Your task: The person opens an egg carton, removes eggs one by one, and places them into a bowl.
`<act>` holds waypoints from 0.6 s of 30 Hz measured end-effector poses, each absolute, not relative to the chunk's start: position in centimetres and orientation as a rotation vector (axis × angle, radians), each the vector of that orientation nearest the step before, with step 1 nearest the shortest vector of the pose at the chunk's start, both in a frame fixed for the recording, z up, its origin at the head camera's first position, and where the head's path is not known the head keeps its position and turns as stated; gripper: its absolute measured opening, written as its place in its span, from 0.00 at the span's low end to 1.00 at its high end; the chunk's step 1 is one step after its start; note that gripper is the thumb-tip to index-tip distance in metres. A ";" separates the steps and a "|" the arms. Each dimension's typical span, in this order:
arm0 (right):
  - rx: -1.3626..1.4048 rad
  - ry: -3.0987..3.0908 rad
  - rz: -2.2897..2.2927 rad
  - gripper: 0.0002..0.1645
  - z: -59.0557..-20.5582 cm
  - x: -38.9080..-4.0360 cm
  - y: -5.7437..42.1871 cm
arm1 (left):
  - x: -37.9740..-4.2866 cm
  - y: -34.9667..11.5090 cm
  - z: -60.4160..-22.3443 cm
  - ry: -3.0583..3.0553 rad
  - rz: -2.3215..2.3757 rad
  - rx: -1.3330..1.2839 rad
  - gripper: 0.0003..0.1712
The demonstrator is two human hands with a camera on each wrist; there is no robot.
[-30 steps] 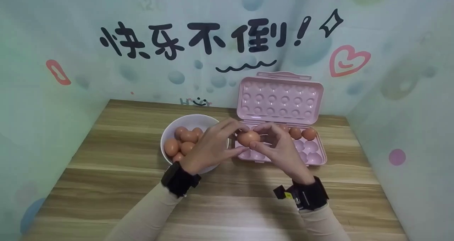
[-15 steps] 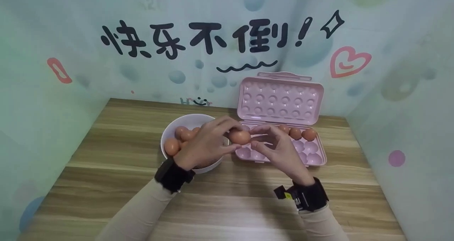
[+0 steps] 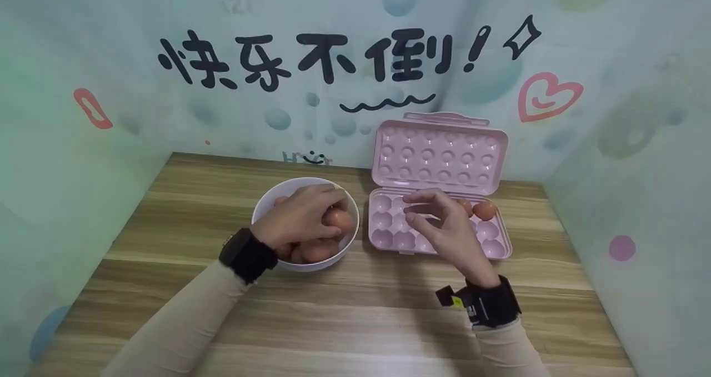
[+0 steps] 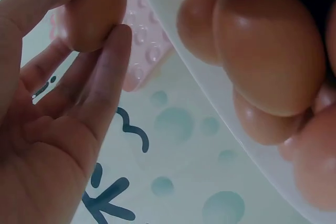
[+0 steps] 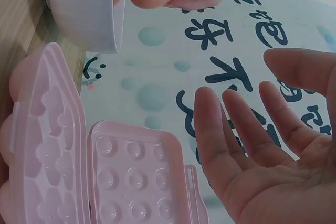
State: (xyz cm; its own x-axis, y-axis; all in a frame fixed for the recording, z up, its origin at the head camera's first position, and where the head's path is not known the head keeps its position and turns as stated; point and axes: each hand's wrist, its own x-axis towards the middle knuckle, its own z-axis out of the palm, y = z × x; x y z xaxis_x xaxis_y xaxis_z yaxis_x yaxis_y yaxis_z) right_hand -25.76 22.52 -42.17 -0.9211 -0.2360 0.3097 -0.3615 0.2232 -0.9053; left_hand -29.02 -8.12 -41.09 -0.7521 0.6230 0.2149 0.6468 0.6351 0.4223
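Note:
My left hand [image 3: 294,217] is over the white bowl [image 3: 355,230], pinching a brown egg [image 3: 339,221] between thumb and fingers. The left wrist view shows that egg [image 4: 94,17] raised beside the pile of eggs [image 4: 268,45] in the bowl. Above the pink egg carton [image 3: 383,238], my right hand [image 3: 444,221] holds nothing, its fingers spread and slightly bent. Brown eggs [image 3: 485,210] sit in the carton's back row at the right end, partly covered by the right hand. The front and left cups hold no eggs.
The carton's lid [image 3: 439,157] stands upright against the printed backdrop [image 3: 250,121]. Bowl and carton stand side by side on the wood-grain table [image 3: 355,321], with a narrow gap between them. Fabric walls close off both sides.
My left hand has moved left, carrying the egg away from the right hand and back over the bowl. The right hand, which was touching the egg, is now apart from it.

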 end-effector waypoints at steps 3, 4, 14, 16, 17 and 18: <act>0.583 -2.373 1.802 0.17 -42.2 -25.8 22.6 | -29.2 -8.3 -41.3 -2.885 -0.718 -1.025 0.11; 0.584 -2.373 1.802 0.17 -42.2 -25.8 22.6 | -29.2 -8.4 -41.4 -2.914 -0.702 -1.004 0.11; 0.580 -2.373 1.789 0.17 -42.1 -25.8 22.7 | -29.0 -7.9 -41.8 -3.007 -0.625 -0.935 0.12; 0.576 -2.380 1.787 0.17 -42.1 -25.8 22.8 | -28.9 -7.8 -42.0 -3.015 -0.629 -0.921 0.11; 0.574 -2.382 1.786 0.17 -42.1 -25.8 22.8 | -28.9 -7.8 -42.1 -3.012 -0.632 -0.918 0.10; 0.570 -2.384 1.784 0.17 -42.1 -25.8 22.8 | -28.9 -7.7 -42.2 -3.007 -0.634 -0.915 0.10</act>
State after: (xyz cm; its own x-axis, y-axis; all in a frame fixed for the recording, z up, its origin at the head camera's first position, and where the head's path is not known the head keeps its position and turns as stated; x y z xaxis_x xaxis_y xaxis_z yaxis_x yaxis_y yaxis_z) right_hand -25.76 22.78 -42.11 -0.9234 -0.2308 0.3066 -0.3593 0.2392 -0.9021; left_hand -28.90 -7.71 -42.17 -0.8353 0.5472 0.0525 0.5219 0.7593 0.3887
